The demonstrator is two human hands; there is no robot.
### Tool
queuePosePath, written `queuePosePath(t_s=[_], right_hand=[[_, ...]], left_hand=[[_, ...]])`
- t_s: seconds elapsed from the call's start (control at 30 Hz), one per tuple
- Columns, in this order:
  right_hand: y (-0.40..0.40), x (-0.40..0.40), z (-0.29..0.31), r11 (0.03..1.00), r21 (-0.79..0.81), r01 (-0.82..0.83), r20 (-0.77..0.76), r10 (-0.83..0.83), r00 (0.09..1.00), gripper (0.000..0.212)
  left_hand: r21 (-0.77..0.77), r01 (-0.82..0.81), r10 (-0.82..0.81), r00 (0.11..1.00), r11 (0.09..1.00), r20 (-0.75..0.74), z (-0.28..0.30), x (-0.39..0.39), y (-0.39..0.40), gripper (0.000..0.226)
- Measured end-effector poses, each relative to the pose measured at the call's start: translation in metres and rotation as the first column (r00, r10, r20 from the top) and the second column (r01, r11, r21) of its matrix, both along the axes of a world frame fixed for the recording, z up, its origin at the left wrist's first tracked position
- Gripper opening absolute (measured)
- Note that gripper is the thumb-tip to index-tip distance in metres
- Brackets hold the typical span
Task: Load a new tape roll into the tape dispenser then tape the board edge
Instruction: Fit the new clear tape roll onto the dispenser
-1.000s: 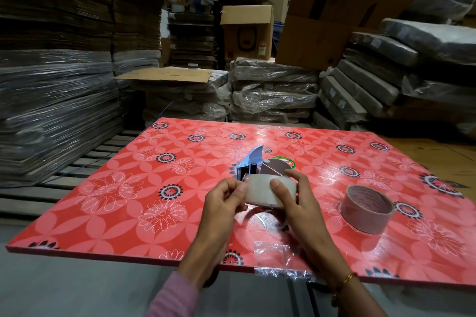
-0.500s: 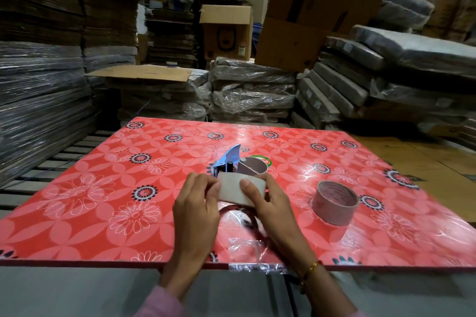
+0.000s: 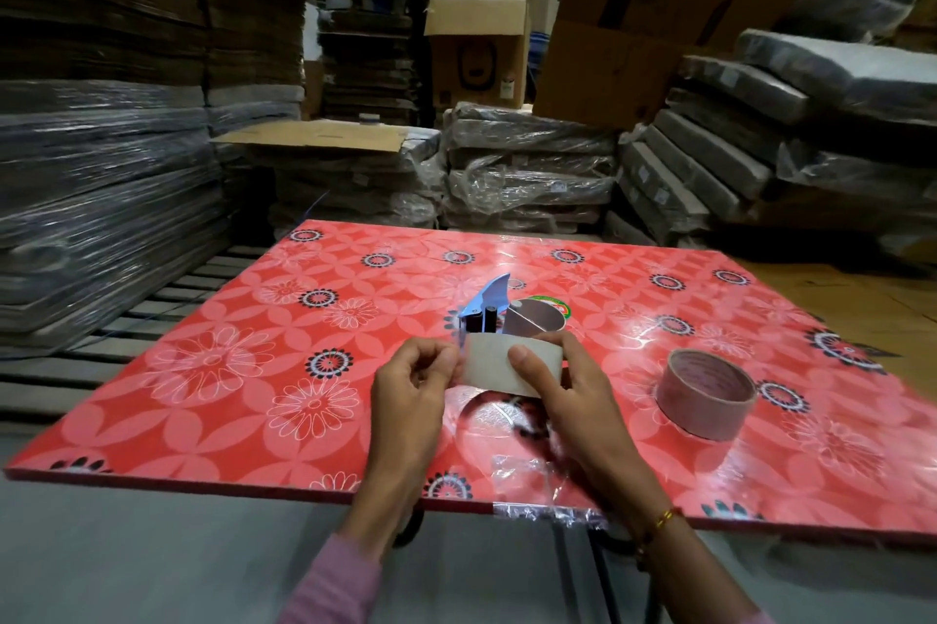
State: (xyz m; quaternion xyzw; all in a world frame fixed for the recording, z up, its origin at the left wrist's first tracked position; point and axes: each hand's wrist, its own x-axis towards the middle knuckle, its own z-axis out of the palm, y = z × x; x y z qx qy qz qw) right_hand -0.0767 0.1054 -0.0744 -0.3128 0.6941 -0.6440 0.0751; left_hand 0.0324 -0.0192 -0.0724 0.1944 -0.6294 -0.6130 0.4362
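I have the tape roll (image 3: 512, 364) up off the board (image 3: 213, 400), just behind the middle of its near edge. My right hand (image 3: 573, 400) grips it, thumb across the outer face, and my left hand (image 3: 413, 387) pinches at its left rim; I judge I'm picking for the loose end, so loading hasn't begun. The tape dispenser (image 3: 487, 311) stands on the board just behind the roll, a cardboard core (image 3: 537, 324) touching its right side. Next I need the free end lifted, then the roll carried back onto the dispenser. A second roll (image 3: 705, 392) lies well apart toward the right edge. Crumpled clear tape (image 3: 547, 512) already wraps part of the near edge; the left half of the board gives open room
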Motion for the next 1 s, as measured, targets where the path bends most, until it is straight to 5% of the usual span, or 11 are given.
queuePosePath(t_s=[0.27, 0.37, 0.47, 0.57, 1.0], right_hand=[[0.001, 0.001, 0.002, 0.997, 0.07, 0.032, -0.147, -0.021, 0.989, 0.052], [0.002, 0.003, 0.004, 0.994, 0.097, 0.048, -0.205, -0.027, 0.978, 0.048], [0.004, 0.004, 0.004, 0.999, 0.043, -0.015, -0.102, 0.019, 0.995, 0.046], [0.006, 0.003, 0.005, 0.997, -0.024, -0.077, 0.022, 0.077, 0.997, 0.042], [0.007, 0.0, 0.005, 0.988, -0.08, -0.132, 0.132, 0.142, 0.981, 0.042]], left_hand=[[-0.187, -0.121, 0.126, 0.992, 0.975, 0.017, 0.0, -0.003, 0.004, 0.009], [0.008, -0.078, 0.078, 0.997, 0.997, -0.011, 0.001, -0.002, 0.002, 0.012], [0.242, 0.067, -0.044, 0.994, 0.968, -0.098, 0.004, 0.001, 0.0, 0.013], [0.283, 0.132, -0.105, 0.989, 0.95, -0.107, 0.007, 0.002, -0.003, 0.012], [0.404, 0.241, -0.212, 0.97, 0.883, -0.117, 0.013, 0.009, -0.01, 0.009]])
